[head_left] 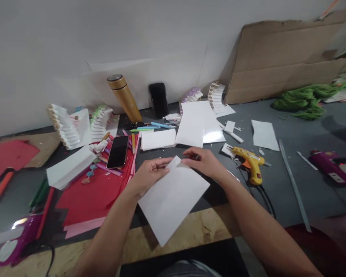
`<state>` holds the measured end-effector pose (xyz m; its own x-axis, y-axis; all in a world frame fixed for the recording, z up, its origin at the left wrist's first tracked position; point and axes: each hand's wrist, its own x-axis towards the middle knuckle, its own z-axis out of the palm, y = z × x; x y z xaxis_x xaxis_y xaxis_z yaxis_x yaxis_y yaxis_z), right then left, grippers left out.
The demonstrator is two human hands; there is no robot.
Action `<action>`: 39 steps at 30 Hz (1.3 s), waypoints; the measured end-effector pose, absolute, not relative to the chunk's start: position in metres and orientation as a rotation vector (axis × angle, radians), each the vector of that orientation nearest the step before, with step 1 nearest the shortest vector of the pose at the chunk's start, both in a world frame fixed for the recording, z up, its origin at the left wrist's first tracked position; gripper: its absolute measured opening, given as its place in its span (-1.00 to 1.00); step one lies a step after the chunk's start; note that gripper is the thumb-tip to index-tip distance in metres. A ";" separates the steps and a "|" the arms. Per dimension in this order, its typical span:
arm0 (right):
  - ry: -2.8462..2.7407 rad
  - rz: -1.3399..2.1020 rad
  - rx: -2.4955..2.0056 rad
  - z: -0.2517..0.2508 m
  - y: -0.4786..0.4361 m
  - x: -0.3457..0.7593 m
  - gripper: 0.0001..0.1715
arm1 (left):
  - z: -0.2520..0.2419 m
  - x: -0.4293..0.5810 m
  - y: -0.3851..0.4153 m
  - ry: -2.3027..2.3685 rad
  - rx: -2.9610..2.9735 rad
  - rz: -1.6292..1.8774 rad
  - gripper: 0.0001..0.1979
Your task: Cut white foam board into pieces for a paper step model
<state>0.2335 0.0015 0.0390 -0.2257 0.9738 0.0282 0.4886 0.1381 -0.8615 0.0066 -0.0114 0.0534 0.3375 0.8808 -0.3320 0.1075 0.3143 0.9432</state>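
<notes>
Both my hands are on one white sheet [173,200], just below centre of view. It sits rotated like a diamond, with the low corner at 6 o'clock over the wooden board [202,227].

Left hand [148,175]: fingers curled together, thumb on top, pinching the sheet's upper edge at 11 o'clock of the sheet. Right hand [203,161]: fingertips pressed together, pinching the top corner at 12 to 1 o'clock. The two hands are nearly touching.

Containers:
- Gold flask [123,98] at 11 o'clock, leaning tilted against the wall with its cap on. Can't see the contents.
- Black pouch [158,100] at 12 o'clock, upright against the wall. Can't tell whether it's open or what's inside.

Around the hands:
- Phone [118,151] at 10 o'clock, screen dark, lying on red paper [89,196], with pens beside it.
- White stack [158,139] and larger glossy sheets [200,123] at 12 o'clock, just beyond the fingers.
- Yellow glue gun [250,163] at 3 o'clock, near the right wrist but not touching it, cord trailing toward 5 o'clock.
- Metal strip [294,184] further out at 3 to 4 o'clock, with a purple glue gun [331,167] past it.
- Second purple gun [14,238] at 8 o'clock.
- Folded paper staircases [66,127] at 10 o'clock.
- Cardboard [282,57] against the wall at 1 to 2 o'clock, with green material [305,98] just below it.
</notes>
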 end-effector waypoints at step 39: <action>-1.073 1.414 -1.148 0.022 0.000 0.224 -0.62 | 0.020 -0.030 0.008 0.555 0.366 0.933 -0.27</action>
<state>0.2241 0.0002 0.0216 -0.0691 0.9908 -0.1166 -0.1547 -0.1261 -0.9799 -0.0299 0.0078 0.0203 0.4723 0.8329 -0.2887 -0.6511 0.5504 0.5227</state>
